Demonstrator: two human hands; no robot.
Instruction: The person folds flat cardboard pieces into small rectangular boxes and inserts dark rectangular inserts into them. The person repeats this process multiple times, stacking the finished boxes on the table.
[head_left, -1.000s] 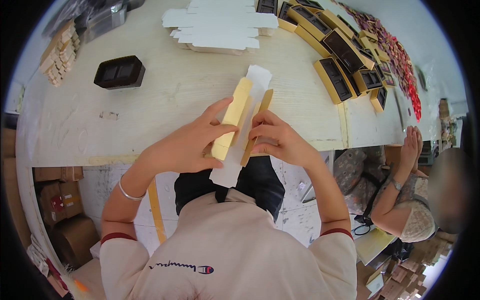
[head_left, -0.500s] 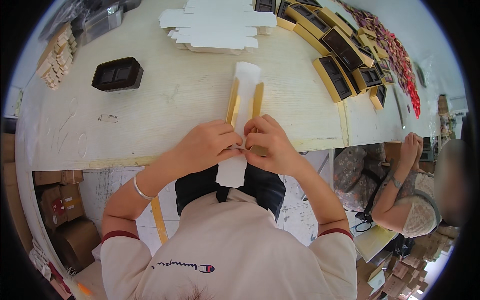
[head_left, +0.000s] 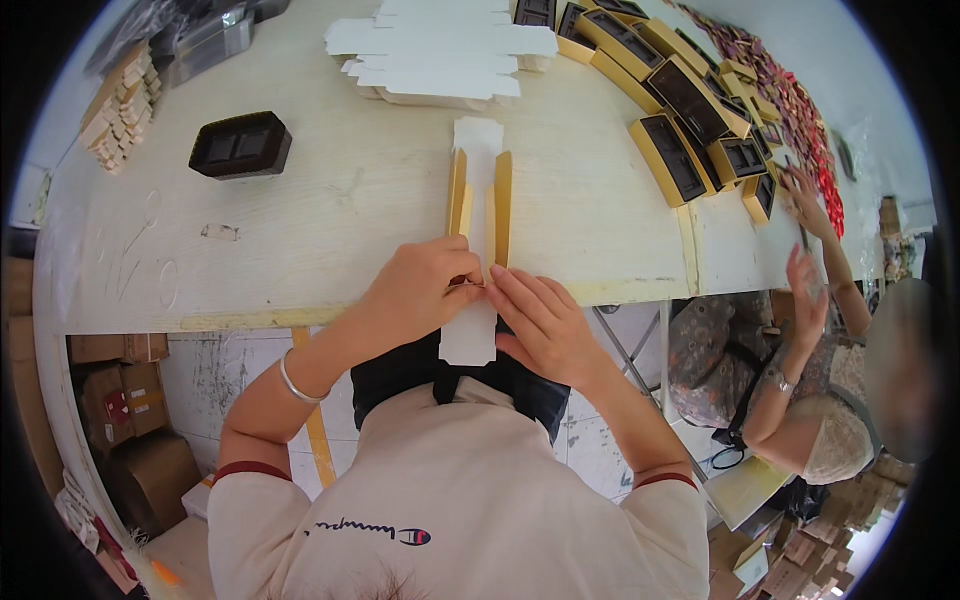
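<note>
A partly folded carton (head_left: pixel 490 215), white inside with gold side walls standing up, lies across the table's front edge and points away from me. Its near white end flap (head_left: pixel 468 335) hangs out over my lap. My left hand (head_left: pixel 425 287) is closed in a pinch on the carton's near left corner, at the fold. On the opposite side, my right hand (head_left: pixel 545 325) has its fingers stretched out, with the tips touching the near end of the right gold wall. The fingers hide part of the fold.
Flat white carton blanks (head_left: pixel 430 50) are stacked at the back. A dark plastic tray (head_left: pixel 240 145) sits at the left. Gold boxes with dark trays (head_left: pixel 690 110) crowd the back right, beside red wrapped pieces (head_left: pixel 825 165). A co-worker's hands (head_left: pixel 810 290) are at the far right.
My right hand's fingers have straightened from a pinch and lie against the carton. The carton has shifted slightly and its right wall stands straighter. The co-worker's hands have parted, one reaching forward.
</note>
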